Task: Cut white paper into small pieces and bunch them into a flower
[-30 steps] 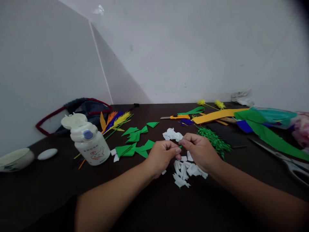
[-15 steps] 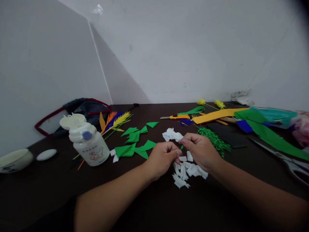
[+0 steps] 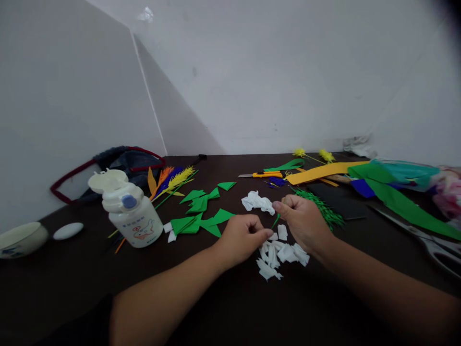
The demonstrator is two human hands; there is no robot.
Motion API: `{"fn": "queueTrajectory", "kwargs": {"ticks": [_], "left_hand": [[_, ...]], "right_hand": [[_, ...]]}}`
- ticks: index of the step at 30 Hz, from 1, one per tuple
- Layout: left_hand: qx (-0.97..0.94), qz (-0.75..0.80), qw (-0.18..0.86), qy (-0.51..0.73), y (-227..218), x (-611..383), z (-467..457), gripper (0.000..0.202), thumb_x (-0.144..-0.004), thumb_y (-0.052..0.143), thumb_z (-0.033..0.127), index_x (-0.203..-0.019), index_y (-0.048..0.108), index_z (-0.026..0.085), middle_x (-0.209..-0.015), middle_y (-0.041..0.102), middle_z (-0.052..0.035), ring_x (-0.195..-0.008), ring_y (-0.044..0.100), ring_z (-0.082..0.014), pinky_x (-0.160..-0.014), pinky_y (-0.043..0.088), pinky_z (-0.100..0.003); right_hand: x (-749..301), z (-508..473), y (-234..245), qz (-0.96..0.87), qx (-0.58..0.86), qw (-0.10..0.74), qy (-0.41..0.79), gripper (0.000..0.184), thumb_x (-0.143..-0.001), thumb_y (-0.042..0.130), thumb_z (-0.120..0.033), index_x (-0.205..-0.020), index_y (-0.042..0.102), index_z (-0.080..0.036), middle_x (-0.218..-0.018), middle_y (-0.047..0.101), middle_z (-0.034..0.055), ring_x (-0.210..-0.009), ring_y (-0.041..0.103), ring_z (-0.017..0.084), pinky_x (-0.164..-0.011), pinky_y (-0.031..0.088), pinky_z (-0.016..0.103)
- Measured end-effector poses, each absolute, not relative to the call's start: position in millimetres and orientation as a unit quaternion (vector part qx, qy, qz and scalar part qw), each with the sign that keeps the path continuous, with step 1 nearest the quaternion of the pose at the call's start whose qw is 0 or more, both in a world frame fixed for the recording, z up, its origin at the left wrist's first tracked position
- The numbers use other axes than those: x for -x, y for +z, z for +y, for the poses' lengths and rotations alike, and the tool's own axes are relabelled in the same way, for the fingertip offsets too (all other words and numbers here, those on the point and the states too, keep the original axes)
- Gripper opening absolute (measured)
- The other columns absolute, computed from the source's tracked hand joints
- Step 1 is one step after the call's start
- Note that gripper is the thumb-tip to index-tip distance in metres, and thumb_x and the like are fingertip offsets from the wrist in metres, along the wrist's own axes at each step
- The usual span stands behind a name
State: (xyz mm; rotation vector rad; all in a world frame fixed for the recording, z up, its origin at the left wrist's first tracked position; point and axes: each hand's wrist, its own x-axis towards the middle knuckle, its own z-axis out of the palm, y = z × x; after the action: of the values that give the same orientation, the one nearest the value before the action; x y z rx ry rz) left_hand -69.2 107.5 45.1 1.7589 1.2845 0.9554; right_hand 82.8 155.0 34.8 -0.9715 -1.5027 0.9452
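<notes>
A thin green strip of paper (image 3: 275,221) stretches between my two hands. My left hand (image 3: 239,240) pinches its lower end between thumb and fingers, while my right hand (image 3: 300,221) has the upper end in its closed fingers. Small torn pieces of white tissue (image 3: 269,271) lie on the table just below my hands. Beyond them is a crumpled white tissue (image 3: 257,202). Cut green paper pieces (image 3: 197,206) are spread to the left of my left hand. Behind my right hand lies a bundle of bristly green sprigs (image 3: 328,210), partly hidden by it.
On the left stand a white bottle (image 3: 134,223) with its lid up and a bowl (image 3: 23,240). A yellow utility knife (image 3: 264,175), blade out, lies at the back. Large scissors (image 3: 425,235) lie far right, near long green and orange-yellow strips (image 3: 320,172).
My hands have drawn slightly apart, the right one up and to the right. More of the green strip shows between them now.
</notes>
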Motion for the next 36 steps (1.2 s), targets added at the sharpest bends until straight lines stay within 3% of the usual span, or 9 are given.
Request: {"fn": "queueTrajectory", "kwargs": {"ticks": [5,9,13,19,27,36], "left_hand": [[-0.621,0.419,0.497,0.438,45,64,112,0.017,-0.069,0.06,0.03,-0.074,0.059,0.014,-0.069,0.061,-0.0027,-0.063,0.052,-0.0114,-0.061,0.039,-0.025],[-0.58,0.444,0.501,0.464,46,59,110,0.016,-0.07,0.058,0.023,-0.057,0.053,0.015,-0.056,0.056,0.0001,-0.055,0.047,-0.0094,-0.06,0.038,-0.025],[-0.568,0.466,0.499,0.461,46,61,109,0.017,-0.071,0.056,0.024,-0.056,0.052,0.016,-0.054,0.056,0.0005,-0.053,0.046,-0.0097,-0.06,0.037,-0.026],[-0.583,0.476,0.49,0.44,47,63,109,0.018,-0.072,0.054,0.024,-0.057,0.05,0.016,-0.054,0.056,0.0004,-0.053,0.047,-0.0096,-0.059,0.038,-0.025],[-0.666,0.503,0.37,0.409,46,62,107,0.018,-0.072,0.053,0.023,-0.056,0.049,0.016,-0.055,0.056,0.0008,-0.054,0.049,-0.0101,-0.054,0.037,-0.023],[-0.755,0.518,0.139,0.378,50,61,103,0.017,-0.072,0.054,0.018,-0.056,0.049,0.016,-0.055,0.051,0.0022,-0.054,0.045,-0.0099,-0.055,0.032,-0.023]], "right_hand": [[-79,150,35,-0.635,0.399,0.515,0.416,0.038,-0.068,0.062,-0.038,-0.05,0.035,-0.02,-0.05,0.032,-0.0053,-0.048,0.028,0.009,-0.044,0.023,0.024],[-74,146,37,-0.633,0.374,0.502,0.456,0.029,-0.072,0.059,-0.037,-0.054,0.045,-0.019,-0.053,0.041,-0.0039,-0.049,0.035,0.009,-0.046,0.028,0.024],[-77,147,39,-0.632,0.312,0.492,0.511,0.013,-0.073,0.058,-0.032,-0.068,0.058,-0.02,-0.066,0.054,0.0,-0.061,0.045,0.011,-0.057,0.036,0.026],[-80,149,39,-0.69,0.383,0.468,0.398,0.026,-0.072,0.057,-0.032,-0.054,0.044,-0.019,-0.051,0.037,-0.005,-0.048,0.031,0.009,-0.045,0.026,0.024],[-75,142,47,-0.744,0.441,0.424,0.269,0.03,-0.072,0.051,-0.034,-0.051,0.037,-0.019,-0.048,0.033,-0.005,-0.049,0.032,0.01,-0.046,0.026,0.024],[-76,145,44,-0.76,0.448,0.401,0.245,0.031,-0.073,0.051,-0.034,-0.049,0.038,-0.019,-0.048,0.036,-0.0036,-0.049,0.034,0.01,-0.047,0.026,0.025]]}}
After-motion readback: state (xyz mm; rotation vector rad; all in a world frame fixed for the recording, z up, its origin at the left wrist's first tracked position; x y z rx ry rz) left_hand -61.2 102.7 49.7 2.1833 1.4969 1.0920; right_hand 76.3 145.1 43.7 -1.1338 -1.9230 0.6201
